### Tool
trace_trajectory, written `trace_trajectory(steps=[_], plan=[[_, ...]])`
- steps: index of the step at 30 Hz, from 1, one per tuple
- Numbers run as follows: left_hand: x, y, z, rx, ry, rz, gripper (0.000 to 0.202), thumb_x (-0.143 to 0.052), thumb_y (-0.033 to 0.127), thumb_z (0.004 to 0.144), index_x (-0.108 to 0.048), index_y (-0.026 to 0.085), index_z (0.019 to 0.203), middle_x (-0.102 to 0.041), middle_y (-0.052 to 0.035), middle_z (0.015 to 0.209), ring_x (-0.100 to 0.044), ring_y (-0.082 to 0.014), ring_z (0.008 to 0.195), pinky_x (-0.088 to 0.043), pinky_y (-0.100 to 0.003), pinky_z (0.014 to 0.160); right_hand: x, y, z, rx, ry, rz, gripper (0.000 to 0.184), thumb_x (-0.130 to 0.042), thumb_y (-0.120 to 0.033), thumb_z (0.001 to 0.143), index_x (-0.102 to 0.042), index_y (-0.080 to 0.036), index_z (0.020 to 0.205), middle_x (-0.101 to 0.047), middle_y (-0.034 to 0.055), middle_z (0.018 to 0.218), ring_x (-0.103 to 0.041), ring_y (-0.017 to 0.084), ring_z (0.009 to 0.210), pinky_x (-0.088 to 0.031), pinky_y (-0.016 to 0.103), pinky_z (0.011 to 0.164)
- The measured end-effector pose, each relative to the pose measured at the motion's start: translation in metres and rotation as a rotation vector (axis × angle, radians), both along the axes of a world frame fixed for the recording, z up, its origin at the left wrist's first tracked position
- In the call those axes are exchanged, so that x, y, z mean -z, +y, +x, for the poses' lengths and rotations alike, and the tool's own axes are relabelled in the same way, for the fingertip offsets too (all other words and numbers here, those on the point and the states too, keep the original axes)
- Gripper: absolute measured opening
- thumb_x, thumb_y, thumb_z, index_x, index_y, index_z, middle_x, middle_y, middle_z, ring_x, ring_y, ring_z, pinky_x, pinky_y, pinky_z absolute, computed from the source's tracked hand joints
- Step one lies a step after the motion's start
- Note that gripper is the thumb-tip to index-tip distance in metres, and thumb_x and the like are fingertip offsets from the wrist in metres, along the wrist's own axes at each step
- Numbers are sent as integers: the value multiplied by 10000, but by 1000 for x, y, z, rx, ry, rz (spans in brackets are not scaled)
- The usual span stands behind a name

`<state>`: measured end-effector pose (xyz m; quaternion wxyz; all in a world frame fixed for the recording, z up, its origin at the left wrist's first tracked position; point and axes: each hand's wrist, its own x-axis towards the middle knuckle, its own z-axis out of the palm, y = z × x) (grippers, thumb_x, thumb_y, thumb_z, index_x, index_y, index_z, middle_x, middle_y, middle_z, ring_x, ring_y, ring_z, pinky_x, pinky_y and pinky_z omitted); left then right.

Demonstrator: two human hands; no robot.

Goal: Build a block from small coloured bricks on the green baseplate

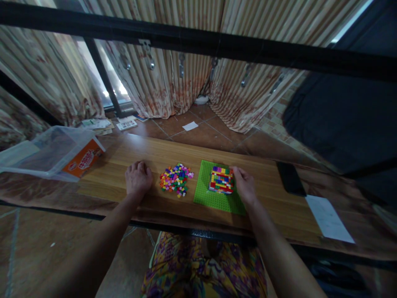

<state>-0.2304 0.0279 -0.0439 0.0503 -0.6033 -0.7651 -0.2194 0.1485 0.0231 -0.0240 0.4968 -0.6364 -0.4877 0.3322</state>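
A block-like build of many coloured building bricks (221, 181) stands on a green studded baseplate (203, 194). At its far right corner is my right hand (245, 184), with thumb and fingers closed at a small orange building brick (231, 170). The fingers partly cover that corner, so how the brick sits there is hard to see. To the left of the plate lies a loose pile of small coloured bricks (176, 180). My left hand (138, 178) rests on the wooden board just left of the pile, its fingers curled under and no brick showing in it.
A clear plastic tub (58, 145) with an orange label lies at the board's left end. On the right are a black phone (290, 178) and a white paper sheet (330, 218). A dark metal bar (198, 37) crosses beyond the table (108, 163), in front of striped curtains (186, 91).
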Motion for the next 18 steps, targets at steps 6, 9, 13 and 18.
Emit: trace_trajectory(steps=[6, 9, 13, 18], plan=[[1, 0, -1, 6, -6, 5, 413, -397, 311, 874, -622, 89, 1142, -617, -205, 1224, -536, -344, 1142, -388, -478, 998, -18, 10, 1, 167, 60, 139, 480, -550, -597, 812, -714, -150, 871, -747, 119, 913, -687, 230, 875, -516, 377, 834], [2, 1, -1, 13, -11, 12, 413, -400, 308, 875, -618, 90, 1150, -616, -201, 1227, -535, -338, 1150, -382, -477, 1009, -33, 16, 2, 220, 95, 228, 478, -576, -610, 794, -703, -151, 836, -737, 94, 856, -683, 199, 818, -526, 359, 797], [3, 2, -2, 3, -6, 17, 408, -400, 308, 871, -624, 100, 1142, -625, -191, 1214, -547, -335, 1123, -393, -474, 992, -57, 19, -3, 244, 130, 349, 453, -592, -589, 799, -710, -154, 837, -726, 65, 809, -672, 170, 762, -527, 327, 743], [4, 2, -2, 13, -3, 24, 401, -406, 307, 868, -626, 105, 1135, -629, -190, 1211, -544, -339, 1130, -398, -477, 979, -79, 22, -32, 143, 76, 431, 331, -607, -478, 837, -721, -167, 862, -736, 55, 825, -681, 177, 791, -526, 331, 770]])
